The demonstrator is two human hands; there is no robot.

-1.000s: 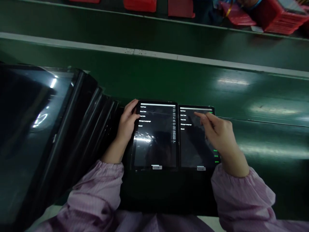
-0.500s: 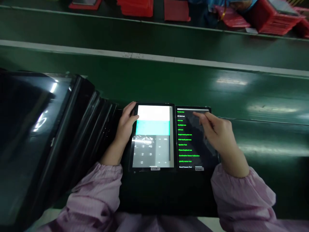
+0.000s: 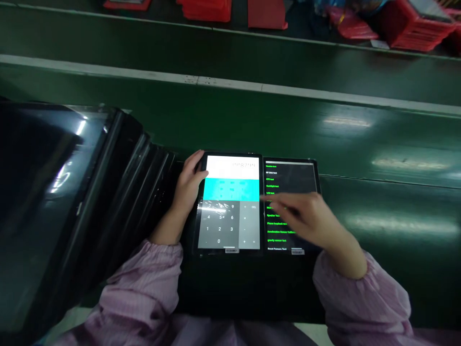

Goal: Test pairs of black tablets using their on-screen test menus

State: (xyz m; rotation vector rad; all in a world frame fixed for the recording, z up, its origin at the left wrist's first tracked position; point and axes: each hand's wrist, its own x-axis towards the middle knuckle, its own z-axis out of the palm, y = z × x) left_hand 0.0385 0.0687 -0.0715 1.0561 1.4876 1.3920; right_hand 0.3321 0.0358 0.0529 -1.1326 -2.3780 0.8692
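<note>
Head view: left fingers (image 3: 193, 161) grip calculator tablet (image 3: 230, 223); right fingers (image 3: 288, 197), half-curled, empty, partly hide dark tablet (image 3: 293, 179).

Clear to the right and behind, crowded on the left

The green bench (image 3: 392, 245) offers free room right of the right tablet (image 3: 297, 178), though the right hand (image 3: 308, 214) and its forearm cover that tablet's lower right. Beyond both tablets, a broad stretch runs back to a pale strip (image 3: 230, 83). Leaning dark panels (image 3: 72, 192) wall off the left, and the left hand (image 3: 188, 185) fills the space between them and the left tablet (image 3: 230, 168). Between the tablets, barely a gap.
</note>
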